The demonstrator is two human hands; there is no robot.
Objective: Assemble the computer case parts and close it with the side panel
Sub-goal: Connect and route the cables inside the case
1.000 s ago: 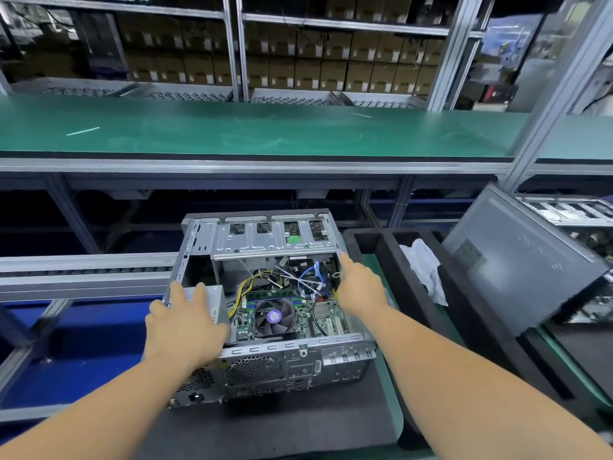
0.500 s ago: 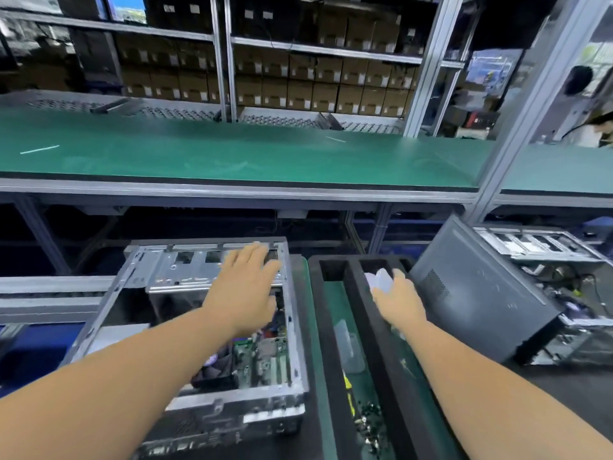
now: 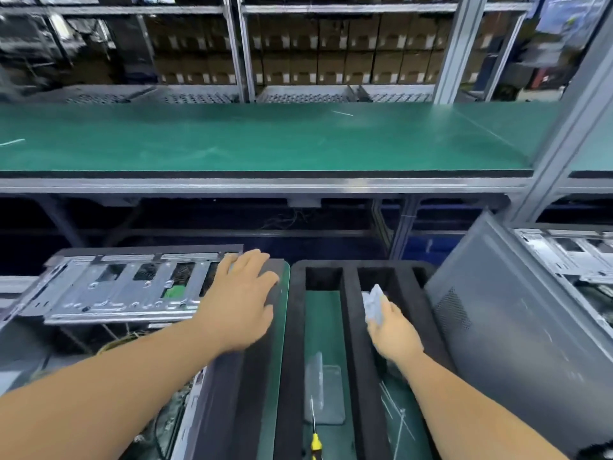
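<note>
While left hand (image 3: 243,300) rests on case (image 3: 126,287), right hand (image 3: 393,330) grips cloth (image 3: 373,302)

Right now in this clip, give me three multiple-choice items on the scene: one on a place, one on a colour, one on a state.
1. Where does the grey side panel stand?
A. Flat on the open case
B. Leaning at the right of the black foam tray
C. On the upper green shelf

2. What colour is the handle of the screwdriver in the tray's left slot?
A. Yellow
B. Red
C. Blue

3. What is the right hand doing?
A. Resting flat on the shelf
B. Hanging idle
C. Holding a whitish piece over the tray's right slot

Answers:
1 B: the panel stands tilted just right of the black foam tray, not on the open case.
2 A: a yellow handle shows near the bottom edge.
3 C: its fingers close on the whitish piece; the left hand lies flat at the case's right edge.
</note>
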